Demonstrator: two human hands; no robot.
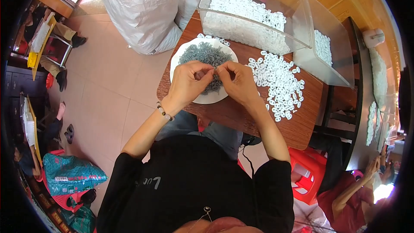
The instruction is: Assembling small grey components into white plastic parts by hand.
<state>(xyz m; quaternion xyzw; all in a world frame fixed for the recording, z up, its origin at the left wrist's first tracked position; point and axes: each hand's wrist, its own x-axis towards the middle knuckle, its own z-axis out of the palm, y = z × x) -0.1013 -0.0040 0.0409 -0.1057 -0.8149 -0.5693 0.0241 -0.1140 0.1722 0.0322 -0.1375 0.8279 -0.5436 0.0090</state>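
Note:
My left hand (189, 81) and my right hand (238, 83) meet over a white plate (209, 99) on the wooden table. Thumb and forefinger of each hand are pinched together, the fingertips almost touching. Whatever they hold is too small to make out. Beneath them, the plate carries a heap of small, thin grey metal-looking pieces (203, 53), partly hidden by my hands. To the right of the plate spreads a loose pile of small white oval pieces (281, 84) with dark marks or holes. A few more lie behind the plate.
A clear bin (254, 25) of white pieces stands at the table's back, beside a second clear bin (317, 62). White sacks (140, 13) stand back left. A red stool (307, 174) is at right. Other people sit at both sides; a teal bag (71, 174) lies lower left.

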